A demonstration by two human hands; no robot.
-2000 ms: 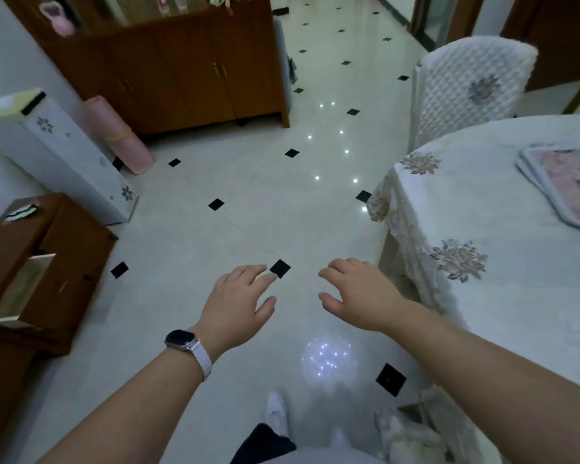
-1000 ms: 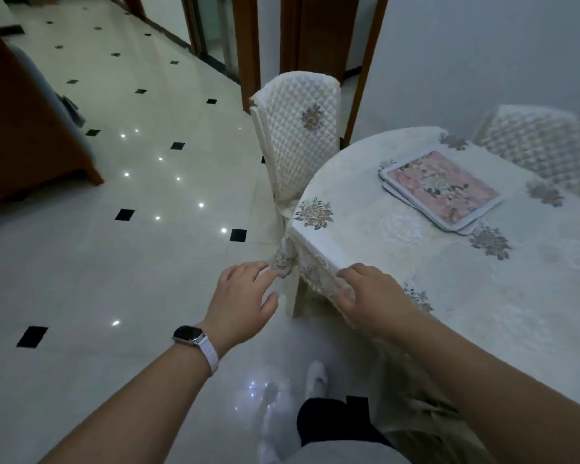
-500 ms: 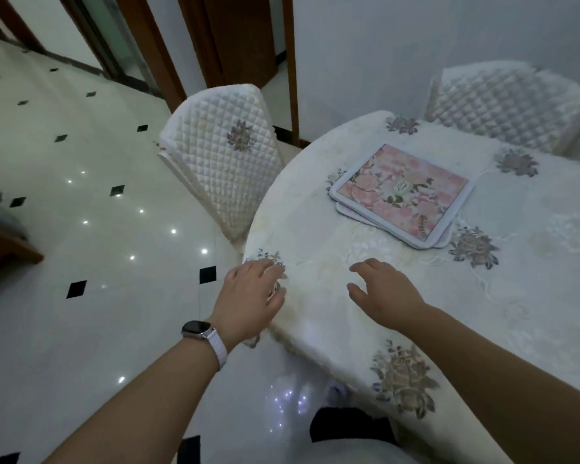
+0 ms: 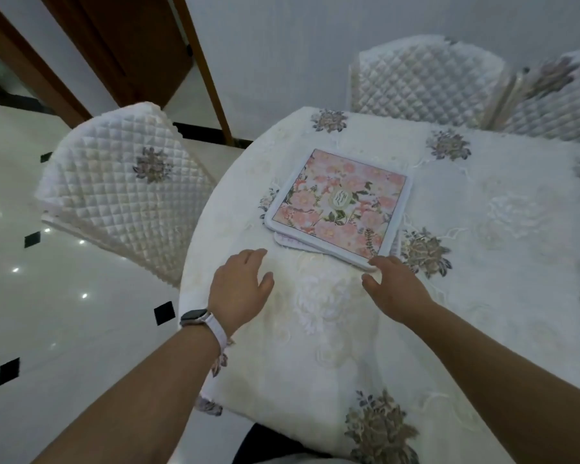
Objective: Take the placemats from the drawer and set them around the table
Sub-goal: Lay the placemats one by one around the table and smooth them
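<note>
A stack of pink floral placemats (image 4: 339, 204) with white borders lies on the round table (image 4: 482, 296), which wears a cream embroidered cloth. Edges of lower mats peek out at the stack's near side. My right hand (image 4: 394, 289) reaches over the cloth, its fingertips touching the near right corner of the top mat. My left hand (image 4: 240, 289), with a watch on the wrist, hovers flat over the cloth near the table's left edge, a short way from the stack. Both hands hold nothing.
A quilted white chair (image 4: 121, 199) stands at the table's left side. Two more quilted chairs (image 4: 426, 82) stand at the far side against the wall. A wooden door frame (image 4: 201, 61) rises at the back left. Glossy tiled floor (image 4: 47, 313) spreads to the left.
My view has swung from the floor and cabinets round to the table. Both hands have moved forward over the cloth, and the right one now touches the placemat stack's corner.
</note>
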